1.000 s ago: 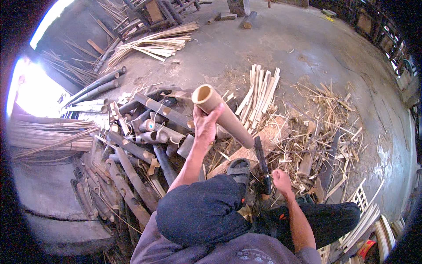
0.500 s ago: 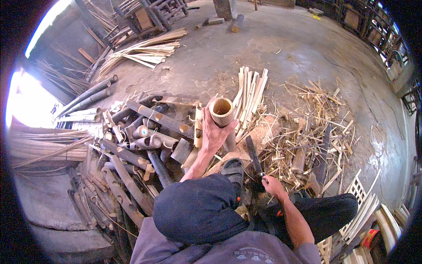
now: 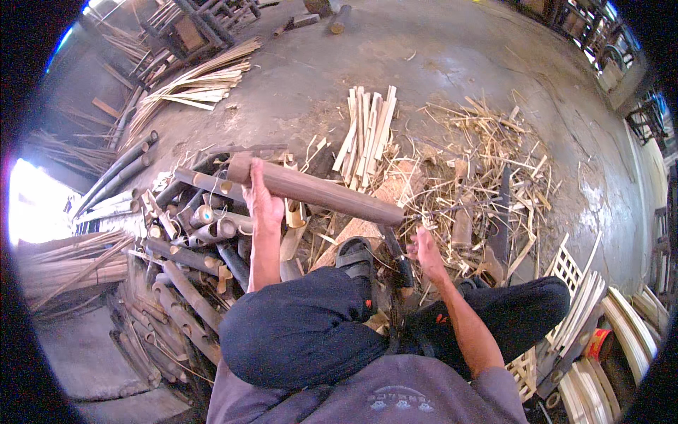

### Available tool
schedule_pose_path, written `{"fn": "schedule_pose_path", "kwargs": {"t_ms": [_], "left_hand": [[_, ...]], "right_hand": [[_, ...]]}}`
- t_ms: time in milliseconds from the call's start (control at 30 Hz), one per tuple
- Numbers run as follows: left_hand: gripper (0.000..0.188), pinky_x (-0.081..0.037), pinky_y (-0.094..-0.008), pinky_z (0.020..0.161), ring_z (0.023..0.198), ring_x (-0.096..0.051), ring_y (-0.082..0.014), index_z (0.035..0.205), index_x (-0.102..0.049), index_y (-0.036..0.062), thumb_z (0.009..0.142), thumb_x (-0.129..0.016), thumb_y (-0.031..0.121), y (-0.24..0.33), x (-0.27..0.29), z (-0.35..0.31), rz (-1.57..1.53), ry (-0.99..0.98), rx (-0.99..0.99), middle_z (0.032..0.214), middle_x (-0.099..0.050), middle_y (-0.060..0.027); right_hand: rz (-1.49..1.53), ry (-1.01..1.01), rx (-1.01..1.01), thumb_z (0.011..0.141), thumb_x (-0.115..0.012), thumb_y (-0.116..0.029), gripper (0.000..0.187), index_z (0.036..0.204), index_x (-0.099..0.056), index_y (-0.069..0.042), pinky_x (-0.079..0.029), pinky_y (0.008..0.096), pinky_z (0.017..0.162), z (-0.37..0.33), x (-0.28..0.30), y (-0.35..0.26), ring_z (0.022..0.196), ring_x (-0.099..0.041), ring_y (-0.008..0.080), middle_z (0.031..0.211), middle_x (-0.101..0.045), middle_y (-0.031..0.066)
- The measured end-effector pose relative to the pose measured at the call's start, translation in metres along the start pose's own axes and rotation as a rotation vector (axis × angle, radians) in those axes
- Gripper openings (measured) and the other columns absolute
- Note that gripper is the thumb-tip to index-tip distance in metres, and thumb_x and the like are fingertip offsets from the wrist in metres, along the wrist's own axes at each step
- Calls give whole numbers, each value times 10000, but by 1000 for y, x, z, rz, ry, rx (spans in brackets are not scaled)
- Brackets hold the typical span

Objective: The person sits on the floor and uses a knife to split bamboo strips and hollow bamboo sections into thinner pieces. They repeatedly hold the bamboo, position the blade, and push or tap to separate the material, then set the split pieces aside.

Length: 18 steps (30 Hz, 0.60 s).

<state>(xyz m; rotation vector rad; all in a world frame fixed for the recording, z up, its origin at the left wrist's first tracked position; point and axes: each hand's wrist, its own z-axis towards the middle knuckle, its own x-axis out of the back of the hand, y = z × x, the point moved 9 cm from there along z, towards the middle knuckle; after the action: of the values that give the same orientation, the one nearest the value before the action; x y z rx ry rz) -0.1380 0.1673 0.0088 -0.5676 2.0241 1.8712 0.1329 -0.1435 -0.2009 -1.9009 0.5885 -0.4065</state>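
Observation:
A brown bamboo tube slants across in front of me, its right end lower than its left. My left hand grips it near the left end, fingers mostly hidden behind it. Just below the tube's right end is my right hand, open and holding nothing, a small gap from the tube. A dark-bladed knife rests beside my sandalled foot, left of the right hand. Under the tube lies a thick wooden log.
Cut bamboo pieces pile up at my left. Pale split strips lie beyond the log. Shavings cover the floor at right, with a dark saw-like blade among them. A woven lattice piece stands near my right knee.
The bamboo tube has swung from end-on to lying crosswise, in my left hand. My right hand has let go of the knife and risen toward the tube's right end. The view has shifted.

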Motion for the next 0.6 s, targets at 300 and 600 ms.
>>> {"fn": "schedule_pose_path", "kwargs": {"t_ms": [300,600], "left_hand": [[664,-403,-481,973,1091,-511,-254,1245,-478,111,761,-738,486,-84,57,-9,-120,-4,380,1175,-542,-79],[608,-383,-521,918,1114,-455,-241,1249,-456,156,775,-736,414,-78,33,-43,-166,-225,415,1209,-499,-58]], "right_hand": [[292,-25,-36,984,-422,-439,496,1249,-474,-24,-537,327,678,-18,-8,-48,772,-626,176,1002,-579,92],[175,73,-86,991,-371,-463,489,1129,-507,-15,-528,309,569,7,17,10,627,-609,167,790,-613,103]]}}
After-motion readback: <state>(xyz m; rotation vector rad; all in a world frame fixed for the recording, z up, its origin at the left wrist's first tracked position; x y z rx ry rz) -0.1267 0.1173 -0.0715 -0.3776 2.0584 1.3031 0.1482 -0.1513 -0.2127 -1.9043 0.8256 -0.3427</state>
